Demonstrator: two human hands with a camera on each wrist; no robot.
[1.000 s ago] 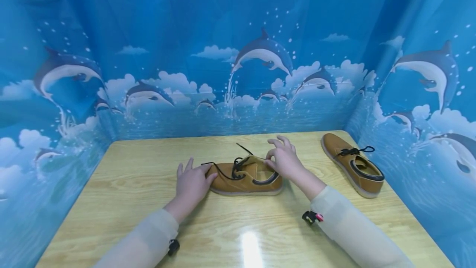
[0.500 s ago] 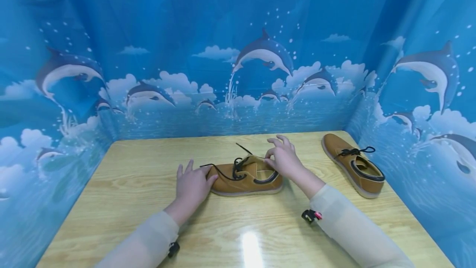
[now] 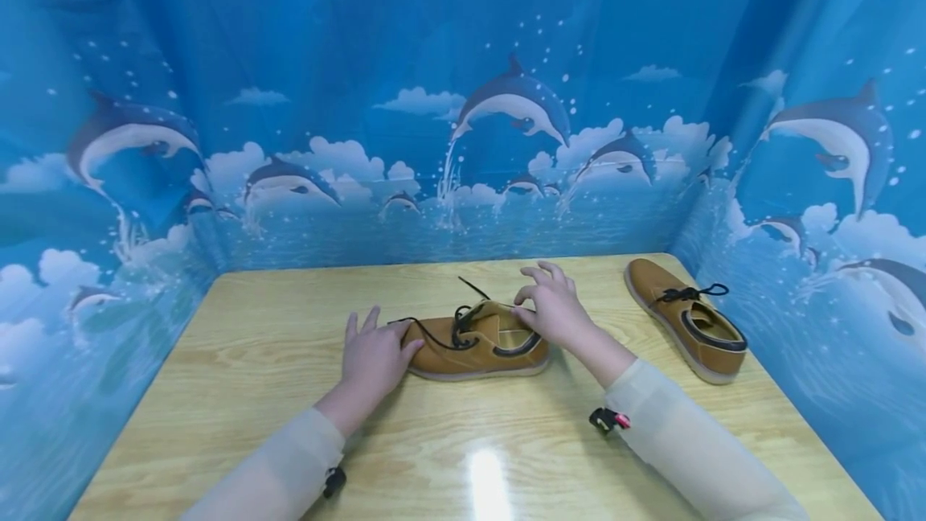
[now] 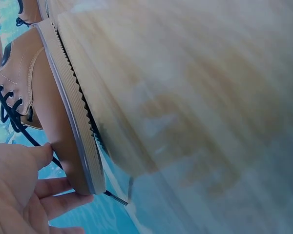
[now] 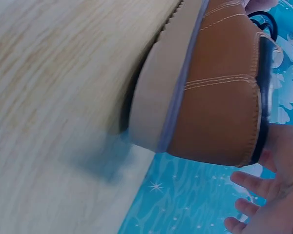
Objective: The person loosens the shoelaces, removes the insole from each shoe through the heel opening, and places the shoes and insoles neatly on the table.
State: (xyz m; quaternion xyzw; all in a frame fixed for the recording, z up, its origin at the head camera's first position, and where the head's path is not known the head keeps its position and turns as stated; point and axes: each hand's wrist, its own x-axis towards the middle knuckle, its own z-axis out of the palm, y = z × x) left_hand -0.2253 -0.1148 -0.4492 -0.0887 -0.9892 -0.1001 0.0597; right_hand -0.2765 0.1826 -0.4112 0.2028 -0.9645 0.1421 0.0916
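A tan leather shoe lies upright mid-table, toe to the left, with dark collar trim. Its black shoelace is untied; one end trails over the toe and the other sticks up beyond the tongue. My left hand holds the toe, thumb on the near side and fingers round the front, as the left wrist view shows on the shoe's toe. With thumb and forefinger my right hand pinches the far collar near the heel, other fingers spread. The right wrist view shows the heel; the pinch is partly hidden there.
A matching shoe, its laces tied in a bow, sits at the right edge of the wooden table. A blue dolphin-print curtain encloses the back and both sides.
Almost nothing differs. Both hands keep their places on the shoe, with only tiny shifts of fingers and view.
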